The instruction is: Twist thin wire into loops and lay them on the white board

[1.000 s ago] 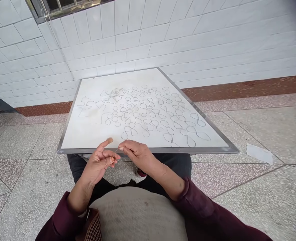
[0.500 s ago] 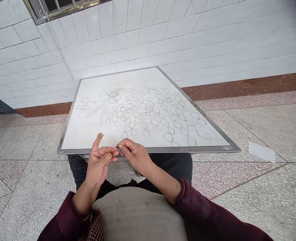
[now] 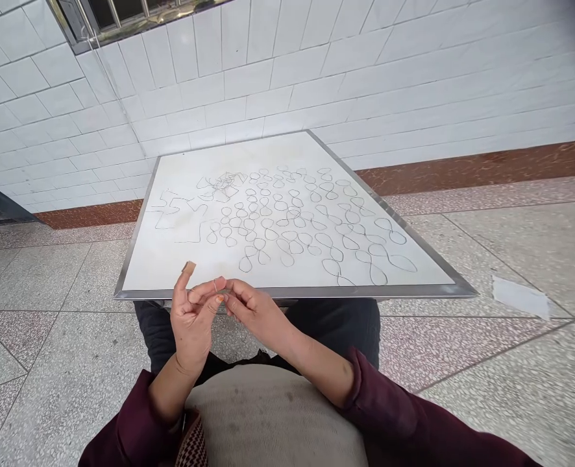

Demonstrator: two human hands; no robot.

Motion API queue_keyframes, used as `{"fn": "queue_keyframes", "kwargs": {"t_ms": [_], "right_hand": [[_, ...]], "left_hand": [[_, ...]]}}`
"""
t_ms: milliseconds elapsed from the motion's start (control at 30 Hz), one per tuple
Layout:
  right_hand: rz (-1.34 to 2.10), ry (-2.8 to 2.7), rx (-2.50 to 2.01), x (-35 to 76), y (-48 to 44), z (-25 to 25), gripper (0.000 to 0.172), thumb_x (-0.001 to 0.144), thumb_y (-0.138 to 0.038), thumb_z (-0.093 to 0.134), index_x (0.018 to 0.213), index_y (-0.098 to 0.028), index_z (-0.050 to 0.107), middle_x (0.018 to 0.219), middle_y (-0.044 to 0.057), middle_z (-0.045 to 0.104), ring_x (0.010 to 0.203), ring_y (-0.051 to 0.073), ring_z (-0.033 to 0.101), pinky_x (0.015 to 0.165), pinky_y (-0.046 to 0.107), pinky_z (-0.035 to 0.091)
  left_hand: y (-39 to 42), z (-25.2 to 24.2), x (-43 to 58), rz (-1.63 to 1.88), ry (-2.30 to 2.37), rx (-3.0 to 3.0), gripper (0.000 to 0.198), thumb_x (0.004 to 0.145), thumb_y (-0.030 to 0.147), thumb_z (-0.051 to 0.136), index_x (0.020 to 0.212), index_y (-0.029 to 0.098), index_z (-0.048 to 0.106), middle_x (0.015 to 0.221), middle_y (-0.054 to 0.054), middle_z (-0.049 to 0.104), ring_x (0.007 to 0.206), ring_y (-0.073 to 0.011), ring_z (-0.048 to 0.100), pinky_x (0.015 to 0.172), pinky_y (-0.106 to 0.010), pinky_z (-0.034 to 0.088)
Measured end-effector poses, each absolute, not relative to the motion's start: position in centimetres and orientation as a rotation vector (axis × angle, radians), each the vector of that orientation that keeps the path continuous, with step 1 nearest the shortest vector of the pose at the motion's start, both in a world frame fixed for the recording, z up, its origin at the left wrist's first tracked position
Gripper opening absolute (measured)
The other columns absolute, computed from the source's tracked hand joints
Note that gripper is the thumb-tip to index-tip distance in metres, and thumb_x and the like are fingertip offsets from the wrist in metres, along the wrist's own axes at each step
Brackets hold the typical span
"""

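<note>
Just in front of the table's near edge, my left hand (image 3: 193,327) pinches a thin wire (image 3: 215,286) between thumb and fingers. One finger of that hand points up, with a tan wrap on its tip. My right hand (image 3: 258,318) is closed on the same wire, its fingertips touching those of the left. Most of the wire is hidden by the fingers, and a faint thin loop hangs below the right hand. Several wires bent into figure-eight loops (image 3: 294,241) lie across the white table (image 3: 268,146).
On the table's left side lie several angular bent wires (image 3: 200,224) and a tangled wire heap (image 3: 224,185). A grey metal rim (image 3: 399,292) borders the tabletop. Behind stands a white tiled wall (image 3: 248,84). A white strip (image 3: 521,297) lies on the floor at right.
My hands have come closer together, fingertips now meeting. The left fingers have closed further onto the wire. The raised finger has shifted slightly left, and the view has moved a little.
</note>
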State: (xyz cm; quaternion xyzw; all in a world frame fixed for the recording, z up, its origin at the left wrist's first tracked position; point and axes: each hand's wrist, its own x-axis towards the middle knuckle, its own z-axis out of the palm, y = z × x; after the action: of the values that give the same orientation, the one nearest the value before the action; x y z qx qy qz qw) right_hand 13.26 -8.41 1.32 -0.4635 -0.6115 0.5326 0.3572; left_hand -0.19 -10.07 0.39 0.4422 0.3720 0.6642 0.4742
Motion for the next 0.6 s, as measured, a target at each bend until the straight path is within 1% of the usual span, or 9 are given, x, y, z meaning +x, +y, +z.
{"fn": "queue_keyframes", "kwargs": {"t_ms": [67,167,300,467,600], "right_hand": [[1.385,-1.591,-1.200,13.2,-8.4,1.3,0.021,0.092,-0.033,0.048,0.102,-0.021,0.061,0.066,-0.003,0.054,0.056,0.012,0.046,0.057,0.026,0.038],[1.394,-1.603,-1.183,13.2,-8.5,1.4,0.023,0.093,-0.035,0.047,0.105,-0.021,0.062,0.068,-0.003,0.055,0.059,0.013,0.048,0.059,0.026,0.039],[1.292,-1.674,-1.199,12.9,-8.7,1.1,0.021,0.094,-0.032,0.047,0.105,-0.022,0.061,0.064,-0.005,0.051,0.056,0.012,0.043,0.057,0.025,0.036],[1.103,-1.780,-1.165,12.6,-8.9,0.2,0.016,0.092,-0.026,0.046,0.098,-0.022,0.061,0.061,-0.006,0.043,0.056,0.012,0.040,0.057,0.024,0.034],[0.962,-1.833,-1.135,12.4,-9.0,-0.1,0.011,0.090,-0.021,0.045,0.089,-0.021,0.056,0.063,-0.005,0.043,0.058,0.012,0.041,0.058,0.024,0.034]], "left_hand": [[-10.2,0.3,-0.3,1.629,0.955,1.143,0.065,0.083,0.017,0.071,0.140,0.029,0.043,0.102,-0.004,0.076,0.105,-0.0205,0.070,0.090,-0.034,0.057],[-10.3,0.4,-0.5,1.637,1.010,1.202,0.062,0.084,0.017,0.070,0.139,0.028,0.045,0.104,-0.005,0.076,0.105,-0.0203,0.070,0.091,-0.035,0.057],[-10.3,0.6,-0.7,1.637,1.039,1.226,0.058,0.085,0.018,0.068,0.138,0.028,0.046,0.106,-0.005,0.075,0.108,-0.0209,0.068,0.093,-0.037,0.056],[-10.3,0.6,-0.9,1.608,1.079,1.268,0.051,0.087,0.020,0.066,0.135,0.025,0.049,0.110,-0.007,0.074,0.113,-0.0236,0.066,0.093,-0.039,0.056],[-10.3,0.6,-1.0,1.583,1.165,1.396,0.046,0.088,0.019,0.065,0.131,0.026,0.052,0.112,-0.007,0.073,0.112,-0.0232,0.067,0.096,-0.041,0.054]]}}
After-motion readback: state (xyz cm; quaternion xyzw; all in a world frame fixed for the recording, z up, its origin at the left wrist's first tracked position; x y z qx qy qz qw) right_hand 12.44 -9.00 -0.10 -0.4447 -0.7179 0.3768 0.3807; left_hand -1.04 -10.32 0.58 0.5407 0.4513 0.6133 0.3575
